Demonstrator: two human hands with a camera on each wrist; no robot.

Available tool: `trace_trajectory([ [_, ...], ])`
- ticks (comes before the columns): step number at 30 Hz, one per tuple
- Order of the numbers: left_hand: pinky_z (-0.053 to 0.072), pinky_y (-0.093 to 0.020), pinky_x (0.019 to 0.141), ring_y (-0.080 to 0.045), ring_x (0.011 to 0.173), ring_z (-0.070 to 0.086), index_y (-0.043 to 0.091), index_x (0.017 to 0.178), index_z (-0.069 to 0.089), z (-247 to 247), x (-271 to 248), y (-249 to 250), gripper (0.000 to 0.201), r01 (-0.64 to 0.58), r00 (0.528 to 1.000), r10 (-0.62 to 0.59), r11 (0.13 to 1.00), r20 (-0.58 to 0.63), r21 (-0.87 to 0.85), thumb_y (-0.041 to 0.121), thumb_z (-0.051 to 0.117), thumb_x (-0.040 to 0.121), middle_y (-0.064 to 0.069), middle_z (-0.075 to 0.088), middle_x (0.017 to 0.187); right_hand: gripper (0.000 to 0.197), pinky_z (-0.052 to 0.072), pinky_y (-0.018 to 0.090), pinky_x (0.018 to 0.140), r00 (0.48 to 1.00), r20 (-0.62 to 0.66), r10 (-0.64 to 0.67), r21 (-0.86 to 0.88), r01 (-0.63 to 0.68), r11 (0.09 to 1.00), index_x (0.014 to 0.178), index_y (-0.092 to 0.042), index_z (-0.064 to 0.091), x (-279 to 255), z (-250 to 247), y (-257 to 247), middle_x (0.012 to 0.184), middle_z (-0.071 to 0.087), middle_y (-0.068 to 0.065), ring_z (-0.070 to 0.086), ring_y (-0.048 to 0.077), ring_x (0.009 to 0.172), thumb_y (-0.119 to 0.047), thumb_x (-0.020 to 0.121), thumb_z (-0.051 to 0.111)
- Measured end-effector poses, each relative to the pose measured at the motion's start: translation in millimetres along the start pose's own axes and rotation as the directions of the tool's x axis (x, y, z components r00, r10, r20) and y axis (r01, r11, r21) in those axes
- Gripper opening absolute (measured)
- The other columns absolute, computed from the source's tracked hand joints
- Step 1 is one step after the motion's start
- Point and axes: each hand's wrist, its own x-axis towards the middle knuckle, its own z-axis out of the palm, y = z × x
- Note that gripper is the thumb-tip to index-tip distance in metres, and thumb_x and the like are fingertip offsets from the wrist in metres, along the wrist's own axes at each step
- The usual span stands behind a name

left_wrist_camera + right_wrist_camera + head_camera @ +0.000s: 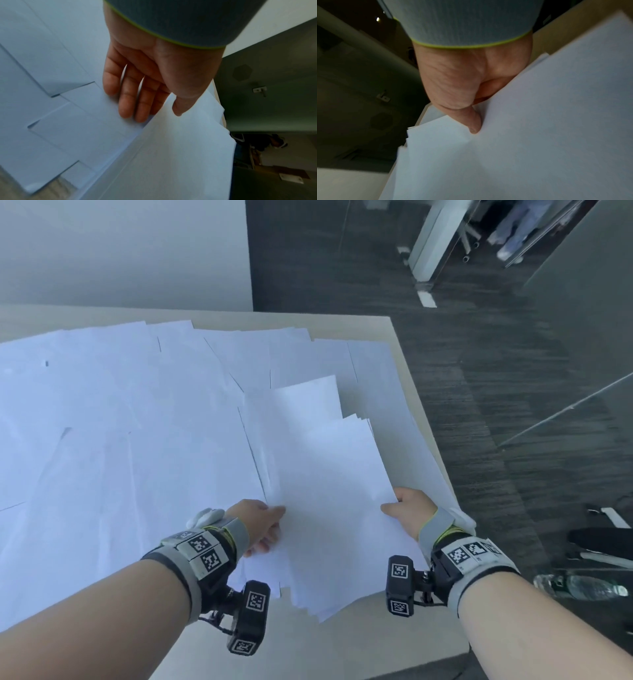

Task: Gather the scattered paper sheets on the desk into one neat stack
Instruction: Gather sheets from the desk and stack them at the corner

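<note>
A loose bundle of white sheets [329,474] is tilted up over the right part of the desk, its edges fanned and uneven. My left hand [270,525] pinches its near left edge, thumb on top and fingers beneath. In the left wrist view the left hand [154,94] has straight fingers reaching under the bundle [180,155]. My right hand [404,508] pinches the right edge. Its thumb presses a crease into the bundle [539,121] in the right wrist view, where the right hand [462,88] hides its fingers below. Several scattered sheets [120,422] overlap across the desk.
Bare beige desk [376,642] shows near me, under the bundle. The desk's right edge [428,412] drops to dark carpet [479,354]. A water bottle [579,587] lies on the floor at the right. A white wall [120,251] stands behind the desk.
</note>
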Motion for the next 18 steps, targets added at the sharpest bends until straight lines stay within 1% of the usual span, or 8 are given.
trace_trajectory([
  [3, 0.027, -0.021, 0.053, -0.016, 0.048, 0.045, 0.013, 0.084, 0.059, -9.3, -1.1, -1.3, 0.031, 0.044, 0.997, -0.048, 0.997, -0.062, -0.069, 0.04, 0.054, 0.098, -0.004, 0.055, 0.062, 0.018, 0.056, 0.042, 0.084, 0.997, -0.067, 0.028, 0.052, -0.025, 0.998, 0.091, -0.012, 0.071, -8.6, -15.5, 11.8, 0.1, 0.073, 0.015, 0.068, 0.033, 0.087, 0.002, 0.09, 0.06],
  [6, 0.043, -0.025, 0.055, -0.023, 0.057, 0.061, 0.007, 0.093, 0.069, -6.3, 1.7, -0.9, 0.029, -0.088, 0.969, 0.096, 0.995, -0.228, 0.043, 0.033, 0.057, 0.095, -0.007, 0.07, 0.069, 0.014, 0.054, 0.037, 0.076, 0.99, -0.129, 0.062, 0.134, -0.045, 0.99, 0.092, -0.007, 0.069, -20.1, -28.2, 22.0, 0.097, 0.07, 0.015, 0.065, 0.031, 0.083, 0.003, 0.091, 0.06],
  [8, 0.053, -0.031, 0.064, -0.024, 0.07, 0.067, 0.018, 0.093, 0.07, -4.2, 5.4, 0.6, 0.018, -0.191, 0.925, 0.219, 0.975, -0.311, 0.117, 0.029, 0.055, 0.093, -0.004, 0.074, 0.085, 0.013, 0.053, 0.033, 0.07, 0.985, -0.15, 0.087, 0.165, -0.062, 0.984, 0.089, -0.006, 0.068, -23.0, -30.5, 27.1, 0.095, 0.068, 0.016, 0.063, 0.028, 0.081, 0.003, 0.091, 0.06],
  [10, 0.058, -0.039, 0.088, -0.021, 0.094, 0.067, 0.039, 0.095, 0.067, -0.6, 9.4, 3.6, 0.018, -0.26, 0.862, 0.359, 0.919, -0.357, 0.297, 0.032, 0.051, 0.091, 0.002, 0.07, 0.114, 0.017, 0.056, 0.04, 0.077, 0.979, -0.168, 0.112, 0.198, -0.077, 0.977, 0.083, -0.01, 0.07, -25.9, -31.2, 32.4, 0.096, 0.071, 0.021, 0.065, 0.03, 0.081, 0.002, 0.09, 0.061],
  [11, 0.052, -0.042, 0.1, -0.02, 0.112, 0.062, 0.047, 0.106, 0.065, 1.1, 12.5, 3.9, 0.025, -0.265, 0.828, 0.438, 0.856, -0.35, 0.444, 0.034, 0.048, 0.092, 0.007, 0.061, 0.133, 0.018, 0.057, 0.047, 0.084, 0.976, -0.175, 0.126, 0.222, -0.085, 0.971, 0.082, -0.013, 0.071, -26.6, -29.5, 34.5, 0.099, 0.073, 0.022, 0.067, 0.033, 0.084, 0.001, 0.089, 0.062],
  [13, 0.035, -0.044, 0.118, -0.019, 0.147, 0.031, 0.048, 0.141, 0.048, 5.2, 15.8, 4.0, 0.046, -0.236, 0.799, 0.539, 0.688, -0.266, 0.686, 0.038, 0.046, 0.096, 0.013, 0.03, 0.162, 0.019, 0.055, 0.056, 0.092, 0.971, -0.179, 0.156, 0.265, -0.105, 0.959, 0.083, -0.016, 0.073, -27.4, -24.3, 35.1, 0.105, 0.074, 0.023, 0.07, 0.04, 0.093, -0.001, 0.087, 0.063],
  [15, 0.022, -0.047, 0.124, -0.017, 0.158, 0.002, 0.044, 0.157, 0.021, 10.0, 17.9, 5.2, 0.064, -0.205, 0.83, 0.532, 0.569, -0.166, 0.797, 0.043, 0.043, 0.097, 0.017, 0.001, 0.17, 0.02, 0.054, 0.057, 0.093, 0.969, -0.177, 0.175, 0.311, -0.113, 0.943, 0.084, -0.017, 0.073, -27.7, -16.6, 35.1, 0.107, 0.073, 0.023, 0.069, 0.043, 0.1, -0.001, 0.089, 0.062],
  [18, 0.012, -0.047, 0.126, -0.017, 0.158, -0.008, 0.038, 0.16, 0.003, 16.0, 17.7, 2.0, 0.077, -0.182, 0.85, 0.514, 0.491, -0.115, 0.852, 0.04, 0.042, 0.094, 0.017, -0.012, 0.17, 0.021, 0.053, 0.058, 0.094, 0.972, -0.144, 0.186, 0.395, -0.116, 0.911, 0.085, -0.015, 0.072, -24.0, -5.4, 31.0, 0.109, 0.072, 0.023, 0.069, 0.039, 0.095, 0.003, 0.09, 0.061],
])
